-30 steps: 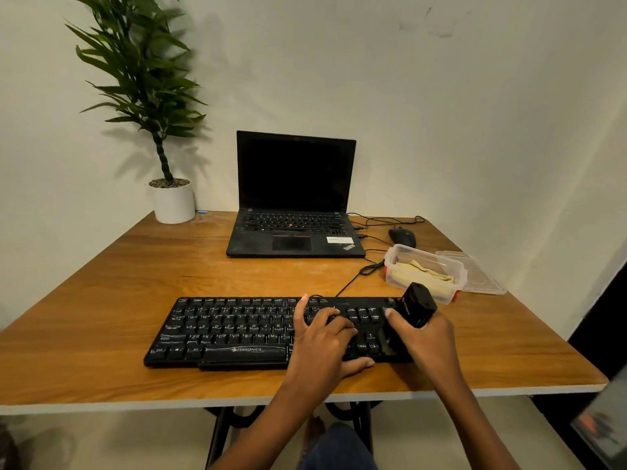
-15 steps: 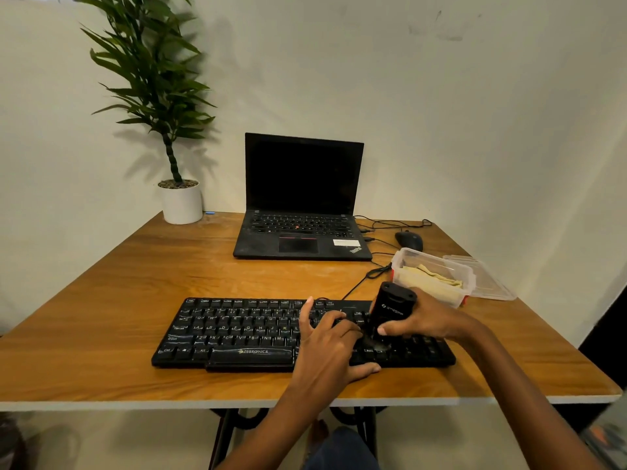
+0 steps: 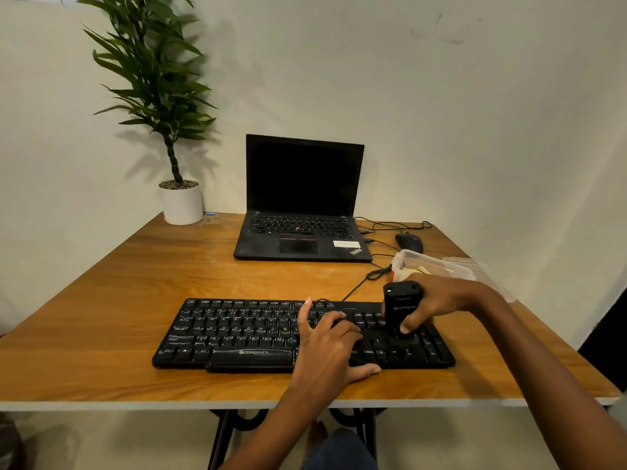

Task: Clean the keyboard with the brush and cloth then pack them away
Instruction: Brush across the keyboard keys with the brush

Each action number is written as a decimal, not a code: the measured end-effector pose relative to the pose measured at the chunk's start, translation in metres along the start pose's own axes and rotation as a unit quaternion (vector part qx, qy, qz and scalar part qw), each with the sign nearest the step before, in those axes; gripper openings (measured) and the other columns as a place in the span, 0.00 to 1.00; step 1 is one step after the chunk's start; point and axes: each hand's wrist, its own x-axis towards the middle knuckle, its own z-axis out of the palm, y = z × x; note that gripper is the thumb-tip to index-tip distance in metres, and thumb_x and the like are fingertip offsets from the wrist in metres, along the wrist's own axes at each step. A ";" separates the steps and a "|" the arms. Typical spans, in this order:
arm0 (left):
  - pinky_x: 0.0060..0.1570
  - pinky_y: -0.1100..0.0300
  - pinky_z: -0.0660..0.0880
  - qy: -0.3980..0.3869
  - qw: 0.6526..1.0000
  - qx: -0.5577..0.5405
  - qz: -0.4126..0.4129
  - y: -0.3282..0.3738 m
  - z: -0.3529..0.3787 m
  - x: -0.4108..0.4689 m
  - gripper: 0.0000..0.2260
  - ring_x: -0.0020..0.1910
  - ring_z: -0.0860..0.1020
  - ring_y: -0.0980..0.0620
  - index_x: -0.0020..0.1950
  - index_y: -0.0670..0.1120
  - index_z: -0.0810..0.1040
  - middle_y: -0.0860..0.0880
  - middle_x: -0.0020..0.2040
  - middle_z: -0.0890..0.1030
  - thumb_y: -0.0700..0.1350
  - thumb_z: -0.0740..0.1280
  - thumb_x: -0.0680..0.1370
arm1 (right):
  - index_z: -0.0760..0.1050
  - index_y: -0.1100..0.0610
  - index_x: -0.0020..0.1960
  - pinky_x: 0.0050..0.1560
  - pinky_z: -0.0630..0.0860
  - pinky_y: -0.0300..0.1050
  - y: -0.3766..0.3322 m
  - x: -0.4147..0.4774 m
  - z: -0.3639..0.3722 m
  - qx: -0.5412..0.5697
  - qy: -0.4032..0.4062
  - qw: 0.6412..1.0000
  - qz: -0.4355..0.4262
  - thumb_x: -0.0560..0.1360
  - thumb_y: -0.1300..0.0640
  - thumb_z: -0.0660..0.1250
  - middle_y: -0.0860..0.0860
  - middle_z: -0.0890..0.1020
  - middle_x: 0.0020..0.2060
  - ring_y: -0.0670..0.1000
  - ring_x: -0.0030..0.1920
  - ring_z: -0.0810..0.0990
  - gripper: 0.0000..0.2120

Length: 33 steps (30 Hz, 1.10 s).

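Right of centre, the right hand (image 3: pixel 441 300) grips the black brush (image 3: pixel 402 305) upright on the right-hand keys of the keyboard (image 3: pixel 237 330); its bristles are lost against the dark keys. The left hand (image 3: pixel 327 346) lies loose-fingered on the middle keys, gripping nothing. Behind the right hand, the clear container (image 3: pixel 437 264) and its pale cloth (image 3: pixel 414 269) are mostly hidden.

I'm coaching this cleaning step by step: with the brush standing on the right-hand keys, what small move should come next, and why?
Probably a short sweep of the brush leftward along the rows. The right hand grips it upright, its lower end on the right-hand keys of the keyboard, and the left hand rests on the middle keys, steadying it.
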 end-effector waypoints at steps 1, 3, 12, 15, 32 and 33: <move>0.69 0.42 0.45 0.001 1.000 0.000 0.000 0.000 0.000 0.000 0.25 0.53 0.78 0.58 0.43 0.55 0.83 0.62 0.43 0.81 0.72 0.57 0.67 | 0.77 0.51 0.54 0.52 0.78 0.52 -0.003 0.002 0.003 0.018 0.014 1.000 -0.016 0.59 0.45 0.73 0.50 0.82 0.49 0.52 0.52 0.80 0.25; 0.70 0.42 0.45 0.003 1.000 0.000 -0.001 -0.001 0.000 -0.001 0.25 0.53 0.78 0.58 0.43 0.55 0.83 0.62 0.43 0.81 0.72 0.58 0.67 | 0.77 0.54 0.57 0.53 0.77 0.49 -0.005 0.008 0.014 0.048 0.037 0.998 -0.032 0.62 0.50 0.74 0.51 0.82 0.51 0.51 0.53 0.80 0.24; 0.70 0.42 0.45 0.001 1.000 -0.001 -0.004 -0.001 0.000 0.000 0.25 0.53 0.78 0.58 0.43 0.55 0.84 0.62 0.43 0.81 0.72 0.57 0.67 | 0.77 0.58 0.57 0.51 0.77 0.45 -0.008 0.011 0.009 0.031 0.003 0.999 -0.033 0.65 0.58 0.74 0.51 0.82 0.50 0.50 0.52 0.80 0.21; 0.70 0.42 0.45 -0.002 1.000 -0.004 -0.005 -0.001 -0.001 -0.001 0.25 0.53 0.78 0.58 0.42 0.55 0.84 0.62 0.43 0.81 0.72 0.57 0.67 | 0.77 0.52 0.51 0.47 0.78 0.46 -0.003 0.012 0.010 0.010 -0.019 1.000 0.000 0.67 0.61 0.73 0.49 0.82 0.46 0.52 0.49 0.80 0.14; 0.70 0.43 0.44 -0.001 1.000 0.000 -0.003 0.001 0.001 -0.001 0.25 0.53 0.78 0.58 0.42 0.54 0.84 0.62 0.43 0.81 0.71 0.57 0.67 | 0.72 0.52 0.36 0.25 0.74 0.39 -0.026 0.000 0.085 0.214 0.445 0.863 0.105 0.68 0.57 0.73 0.51 0.80 0.32 0.49 0.28 0.77 0.09; 0.70 0.43 0.44 -0.001 1.000 0.002 -0.004 0.000 0.001 -0.001 0.25 0.53 0.78 0.58 0.42 0.54 0.84 0.61 0.43 0.81 0.71 0.57 0.67 | 0.73 0.54 0.35 0.28 0.76 0.43 -0.027 0.002 0.097 0.210 0.456 0.857 0.111 0.67 0.57 0.73 0.52 0.80 0.31 0.50 0.29 0.78 0.08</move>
